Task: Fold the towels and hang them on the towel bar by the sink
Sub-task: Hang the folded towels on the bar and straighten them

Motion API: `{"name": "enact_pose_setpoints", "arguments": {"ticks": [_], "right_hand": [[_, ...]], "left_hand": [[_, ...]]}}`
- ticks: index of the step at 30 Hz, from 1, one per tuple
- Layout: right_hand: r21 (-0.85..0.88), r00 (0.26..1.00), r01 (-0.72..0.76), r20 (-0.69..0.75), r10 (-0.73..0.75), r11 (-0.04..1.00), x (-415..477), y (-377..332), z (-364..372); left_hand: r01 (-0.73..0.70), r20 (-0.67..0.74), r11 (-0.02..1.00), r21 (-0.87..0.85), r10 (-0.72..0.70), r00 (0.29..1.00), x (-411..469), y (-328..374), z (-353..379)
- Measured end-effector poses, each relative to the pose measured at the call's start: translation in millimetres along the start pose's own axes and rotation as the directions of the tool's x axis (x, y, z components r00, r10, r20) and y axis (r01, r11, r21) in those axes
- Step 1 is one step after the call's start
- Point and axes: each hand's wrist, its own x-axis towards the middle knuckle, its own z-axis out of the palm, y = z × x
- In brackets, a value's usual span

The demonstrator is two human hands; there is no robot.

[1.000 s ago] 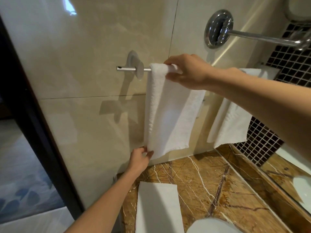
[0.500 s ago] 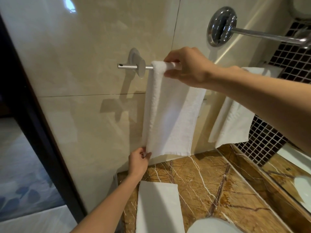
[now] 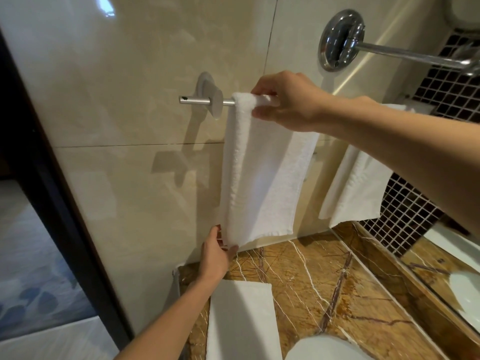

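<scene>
Grips towel [image 3: 262,178] atop towel bar [image 3: 200,100] with right hand [image 3: 288,102], pinches its bottom-left corner with left hand [image 3: 216,255]; hangs vertically.

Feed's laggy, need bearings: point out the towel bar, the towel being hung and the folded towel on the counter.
towel bar [image 3: 200,100]: head view, bare left end.
towel being hung [image 3: 262,178]: head view, front panel's middle.
folded towel on the counter [image 3: 239,320]: head view, top face.
</scene>
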Motion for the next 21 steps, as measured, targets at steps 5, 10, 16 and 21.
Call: {"name": "enact_pose_setpoints", "arguments": {"ticks": [5,10,16,21], "right_hand": [[-0.021,0.998,0.007,0.060,-0.006,1.000,2,5,-5],[-0.073,0.991,0.008,0.135,0.002,0.997,5,6,-8],[-0.067,0.981,-0.008,0.193,0.021,0.998,4,4,-9],[-0.002,0.966,-0.071,0.247,0.069,0.997,4,3,-9]], "left_hand": [[-0.068,-0.003,0.995,0.075,0.069,0.998,-6,-1,4],[-0.085,0.003,0.994,0.070,0.085,0.996,-8,-7,9],[-0.064,-0.003,0.995,0.079,0.064,0.998,-7,-11,8],[-0.067,0.010,0.996,0.065,0.067,0.998,-10,-16,5]]}}
